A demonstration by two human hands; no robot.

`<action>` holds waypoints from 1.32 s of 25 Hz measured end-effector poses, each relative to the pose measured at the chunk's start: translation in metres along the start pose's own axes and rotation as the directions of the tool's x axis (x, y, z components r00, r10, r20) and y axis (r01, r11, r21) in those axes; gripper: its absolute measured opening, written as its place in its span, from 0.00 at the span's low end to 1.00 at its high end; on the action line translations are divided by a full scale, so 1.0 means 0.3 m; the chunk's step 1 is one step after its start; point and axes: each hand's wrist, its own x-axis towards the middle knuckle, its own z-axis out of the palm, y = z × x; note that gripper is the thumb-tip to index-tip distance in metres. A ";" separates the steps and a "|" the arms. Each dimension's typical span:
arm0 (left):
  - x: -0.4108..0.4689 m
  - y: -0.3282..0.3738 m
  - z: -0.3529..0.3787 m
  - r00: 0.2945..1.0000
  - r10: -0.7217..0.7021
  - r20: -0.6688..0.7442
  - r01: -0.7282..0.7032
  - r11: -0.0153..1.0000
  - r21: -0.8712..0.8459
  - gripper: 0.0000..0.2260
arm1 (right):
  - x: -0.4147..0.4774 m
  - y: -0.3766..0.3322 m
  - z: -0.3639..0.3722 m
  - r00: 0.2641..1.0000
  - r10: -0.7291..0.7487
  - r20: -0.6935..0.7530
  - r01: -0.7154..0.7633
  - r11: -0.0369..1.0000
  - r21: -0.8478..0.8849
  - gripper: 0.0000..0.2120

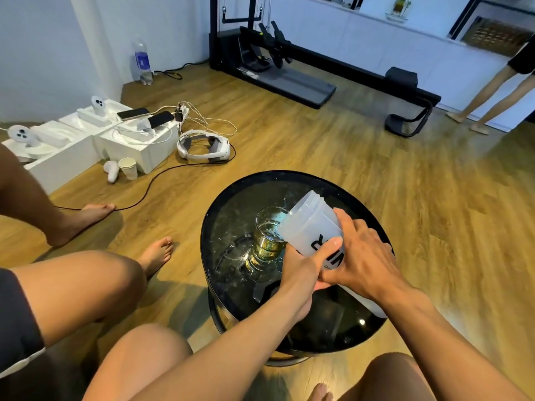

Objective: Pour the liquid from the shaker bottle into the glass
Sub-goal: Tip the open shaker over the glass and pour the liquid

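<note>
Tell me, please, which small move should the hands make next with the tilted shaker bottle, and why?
Probably tilt the translucent white plastic shaker bottle slightly further. Both the left hand and the right hand hold it, its open mouth sits over the clear glass, which is partly filled with yellowish liquid, and no stream is visible.

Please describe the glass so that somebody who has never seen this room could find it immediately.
Find the round black table on the wooden floor in front of the seated person. The glass stands near its middle, left of the tilted white shaker bottle held by both hands. It is the only clear vessel there and holds yellowish liquid.
</note>
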 end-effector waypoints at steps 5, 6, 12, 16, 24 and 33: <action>-0.001 -0.005 0.002 0.999 -0.014 0.031 0.016 0.998 -0.068 0.22 | 0.001 -0.006 -0.013 1.000 -0.008 0.022 0.009 0.998 -0.058 0.56; -0.001 -0.005 0.004 0.999 -0.015 0.035 0.017 0.997 -0.076 0.21 | 0.001 -0.005 -0.015 1.000 -0.010 0.027 0.012 0.998 -0.066 0.56; -0.001 -0.010 0.009 0.999 -0.037 0.029 0.040 0.994 -0.103 0.21 | 0.003 0.000 -0.015 0.999 -0.015 0.032 0.018 0.995 -0.099 0.57; 0.001 -0.011 0.010 0.999 -0.036 0.031 0.039 0.994 -0.099 0.20 | 0.004 0.002 -0.013 0.999 -0.013 0.032 0.017 0.995 -0.097 0.57; 0.004 -0.011 0.011 0.999 -0.039 0.025 0.041 0.992 -0.121 0.18 | 0.004 -0.003 -0.015 0.999 -0.014 0.033 0.018 0.993 -0.113 0.56; 0.011 -0.017 0.004 0.999 -0.021 0.038 0.025 0.992 -0.124 0.21 | 0.006 -0.010 -0.017 0.999 -0.014 0.040 0.019 0.993 -0.119 0.56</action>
